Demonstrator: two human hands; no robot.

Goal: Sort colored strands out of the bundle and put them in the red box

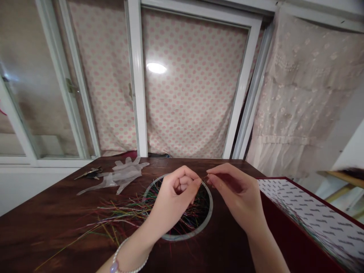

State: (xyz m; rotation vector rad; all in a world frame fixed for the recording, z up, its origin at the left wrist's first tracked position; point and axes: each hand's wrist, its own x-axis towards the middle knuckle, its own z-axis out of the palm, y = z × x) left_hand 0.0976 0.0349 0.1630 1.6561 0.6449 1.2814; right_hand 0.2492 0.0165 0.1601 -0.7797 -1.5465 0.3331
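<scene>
Colored strands (129, 217) spill left from the round container (211, 208) (plenty apparently remaining, others in the red box (284, 231) to its right); left hand (174, 201) and right hand (240, 195), pinched tight, seemingly grip one above its rim.

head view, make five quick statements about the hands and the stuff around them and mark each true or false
1. The beaded bracelet is on the right wrist. False: it is on the left wrist.
2. Thin coloured strands reach past the rim of the round container. True.
3. The disposable glove is worn on the right hand. False: both hands are bare, and the glove lies on the dark wooden table.
4. The dark red box is to the right of the round container. True.
5. The left hand lies palm-down and flat. False: its fingers are curled, with thumb and forefinger tips together.
</scene>
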